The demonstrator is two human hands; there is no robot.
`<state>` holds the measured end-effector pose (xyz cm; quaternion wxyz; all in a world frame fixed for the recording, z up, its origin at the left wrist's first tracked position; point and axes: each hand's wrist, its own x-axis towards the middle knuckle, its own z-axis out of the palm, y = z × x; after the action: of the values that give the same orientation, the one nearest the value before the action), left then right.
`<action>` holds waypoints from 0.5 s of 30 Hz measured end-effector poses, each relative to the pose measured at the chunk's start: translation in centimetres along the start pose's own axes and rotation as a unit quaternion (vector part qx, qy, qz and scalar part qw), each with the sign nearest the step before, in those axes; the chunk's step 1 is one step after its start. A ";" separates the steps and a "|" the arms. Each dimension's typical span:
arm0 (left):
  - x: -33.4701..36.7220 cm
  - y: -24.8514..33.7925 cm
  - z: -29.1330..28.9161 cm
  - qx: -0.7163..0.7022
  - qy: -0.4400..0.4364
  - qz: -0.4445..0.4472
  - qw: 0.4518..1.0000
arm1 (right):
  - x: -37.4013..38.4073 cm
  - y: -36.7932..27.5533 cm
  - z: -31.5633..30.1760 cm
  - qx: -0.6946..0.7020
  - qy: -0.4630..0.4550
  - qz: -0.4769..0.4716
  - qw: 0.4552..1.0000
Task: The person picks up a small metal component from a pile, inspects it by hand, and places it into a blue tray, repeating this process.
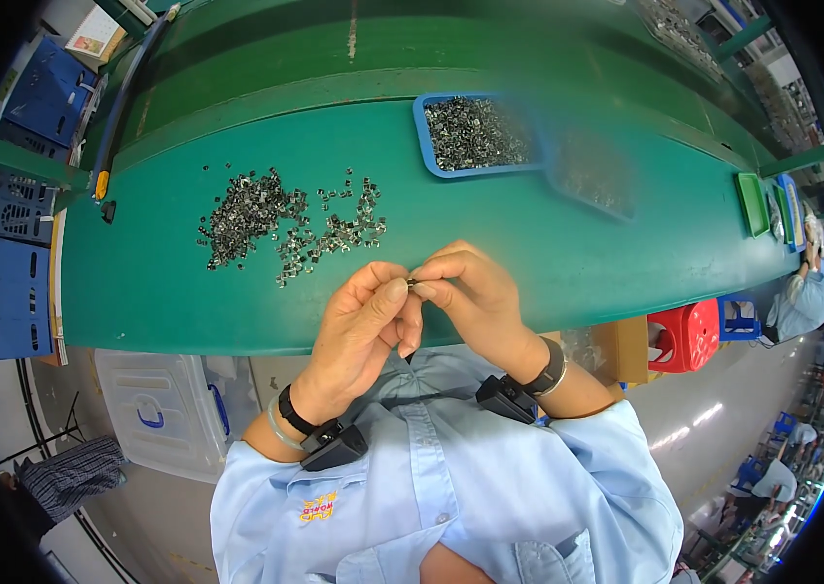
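Observation:
My left hand [363, 313] and my right hand [475, 297] meet above the table's near edge. Between their fingertips is a tiny dark piece [413, 282], pinched from both sides; its exact kind is too small to make out. Beyond my left hand lies a heap of small black and silvery metal pieces [245, 219]. A looser scatter of similar pieces [349, 234] spreads to the right of that heap. Farther back, a blue tray [480, 174] holds a thick layer of such pieces. Beside it, a second tray [592, 175] looks hazy, its contents blurred.
The green tabletop [140, 282] curves across the view. Blue crates [8, 302] stand at left, a clear plastic bin [154, 414] below. A cardboard box [623, 350] and red stool [689, 336] sit at right, near another person [801, 302]. A green tray [752, 204] lies at the table's right end.

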<state>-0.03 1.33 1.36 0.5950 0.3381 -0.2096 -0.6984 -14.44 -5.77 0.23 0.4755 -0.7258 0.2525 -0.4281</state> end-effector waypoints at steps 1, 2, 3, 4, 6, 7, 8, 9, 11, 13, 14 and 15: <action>0.0 0.0 0.0 0.001 -0.005 0.001 1.000 | 0.0 0.0 0.0 0.000 0.000 -0.001 1.000; 0.0 0.0 -0.1 0.003 -0.009 0.003 1.000 | 0.0 -0.1 0.0 -0.001 0.000 -0.001 1.000; 0.0 0.0 -0.1 0.004 -0.014 0.004 1.000 | 0.0 -0.1 -0.1 -0.001 -0.001 -0.002 1.000; 0.0 0.0 -0.1 0.004 -0.014 0.004 1.000 | 0.0 -0.1 -0.1 -0.001 -0.001 -0.002 1.000; 0.0 0.0 -0.1 0.002 -0.005 0.001 1.000 | -0.1 -0.1 0.0 0.000 0.000 -0.002 1.000; 0.0 0.0 -0.1 0.001 0.000 -0.001 1.000 | -0.1 -0.1 0.0 0.000 0.000 -0.003 1.000; 0.0 -0.1 -0.1 0.001 0.000 -0.001 1.000 | -0.1 -0.1 0.0 0.000 0.001 -0.003 1.000; 0.0 -0.1 -0.1 0.001 0.002 -0.001 1.000 | -0.1 -0.1 0.0 0.004 0.001 -0.001 1.000; 0.0 -0.1 -0.1 0.002 0.007 0.000 1.000 | -0.1 -0.2 0.0 0.010 0.002 0.003 1.000; 0.0 0.0 0.0 0.005 0.008 0.001 1.000 | -0.2 -0.1 0.1 0.012 0.004 0.000 1.000; 0.0 0.0 0.0 0.008 0.009 0.002 1.000 | -0.2 0.0 0.1 0.013 0.005 -0.002 1.000; 0.0 0.0 0.0 0.010 0.010 0.003 1.000 | -0.3 0.1 0.2 0.015 0.007 -0.004 1.000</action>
<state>-0.06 1.35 1.37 0.5954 0.3505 -0.2116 -0.6912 -14.44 -5.52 0.04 0.4831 -0.7167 0.2463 -0.4385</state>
